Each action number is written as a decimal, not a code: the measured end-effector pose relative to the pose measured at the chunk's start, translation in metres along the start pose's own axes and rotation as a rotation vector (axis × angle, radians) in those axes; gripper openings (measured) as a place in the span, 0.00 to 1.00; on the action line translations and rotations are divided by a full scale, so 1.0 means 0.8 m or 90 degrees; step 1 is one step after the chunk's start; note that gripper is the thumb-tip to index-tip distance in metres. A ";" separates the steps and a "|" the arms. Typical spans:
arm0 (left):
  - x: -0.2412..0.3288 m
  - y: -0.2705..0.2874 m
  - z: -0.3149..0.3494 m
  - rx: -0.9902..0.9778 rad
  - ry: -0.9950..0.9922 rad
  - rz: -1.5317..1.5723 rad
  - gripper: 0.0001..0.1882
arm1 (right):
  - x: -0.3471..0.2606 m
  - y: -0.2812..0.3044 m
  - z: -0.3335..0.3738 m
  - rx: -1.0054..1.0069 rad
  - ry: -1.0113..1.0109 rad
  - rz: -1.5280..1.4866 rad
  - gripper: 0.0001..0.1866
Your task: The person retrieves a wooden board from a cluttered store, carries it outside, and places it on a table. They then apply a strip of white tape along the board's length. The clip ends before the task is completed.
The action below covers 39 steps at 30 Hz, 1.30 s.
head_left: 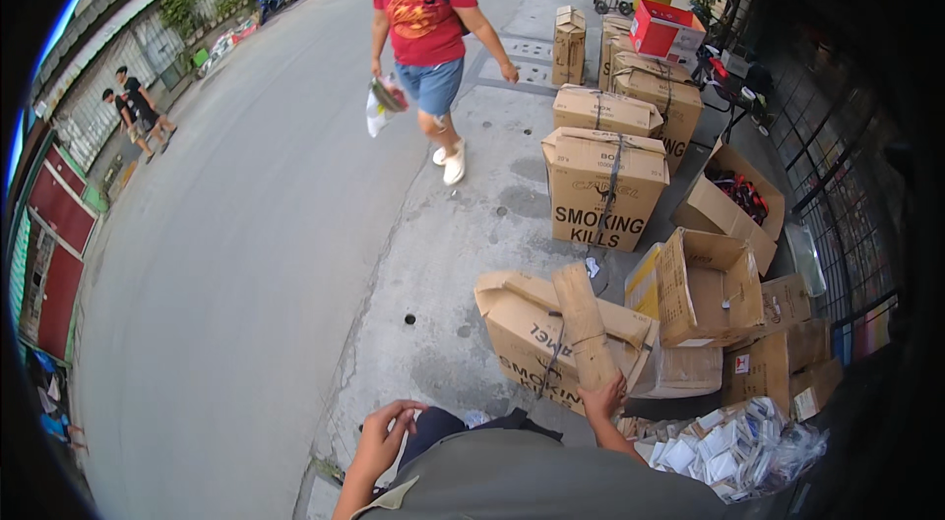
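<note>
My right hand (602, 396) is wrapped round the lower end of a long, flat piece of folded cardboard (581, 318). This piece slants up across the top of a large brown carton (527, 328) with dark strapping, standing just in front of me. Whether it rests on the carton or hangs just above it, I cannot tell. Lower left, my left hand (387, 433) is by my thigh, its fingers loosely bent and apart, with nothing in them.
Strapped cartons (605, 190) line the roadside ahead. Open boxes (711, 289) stand to the right, above a clear plastic bag of small white packs (728, 446). A person in a red shirt (425, 18) walks on the road, carrying a plastic bag (382, 107). Two people (141, 112) are far left.
</note>
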<state>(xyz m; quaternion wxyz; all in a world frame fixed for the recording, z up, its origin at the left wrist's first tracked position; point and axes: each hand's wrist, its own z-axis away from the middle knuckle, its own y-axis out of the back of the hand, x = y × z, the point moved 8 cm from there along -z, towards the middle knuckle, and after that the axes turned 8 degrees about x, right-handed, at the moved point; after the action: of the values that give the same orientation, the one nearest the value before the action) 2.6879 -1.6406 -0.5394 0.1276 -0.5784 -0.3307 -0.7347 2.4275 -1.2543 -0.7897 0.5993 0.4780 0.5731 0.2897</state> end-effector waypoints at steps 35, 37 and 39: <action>0.117 -0.002 -1.200 -0.144 -0.199 -0.058 0.12 | -0.790 -0.479 -0.650 -0.266 0.115 -0.103 0.58; 0.109 0.018 -1.266 -0.078 -0.165 -0.081 0.12 | -0.820 -0.548 -0.704 -0.413 -0.053 -0.151 0.53; 0.099 0.034 -1.341 -0.032 -0.134 -0.115 0.11 | -0.834 -0.611 -0.753 -0.510 -0.206 -0.146 0.49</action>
<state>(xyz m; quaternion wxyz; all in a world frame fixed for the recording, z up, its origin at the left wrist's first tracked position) 1.8587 -2.3251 -0.5765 0.0111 -0.6235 -0.3743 -0.6863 1.6321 -1.8901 -0.8900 0.8472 0.1808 0.3640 0.3422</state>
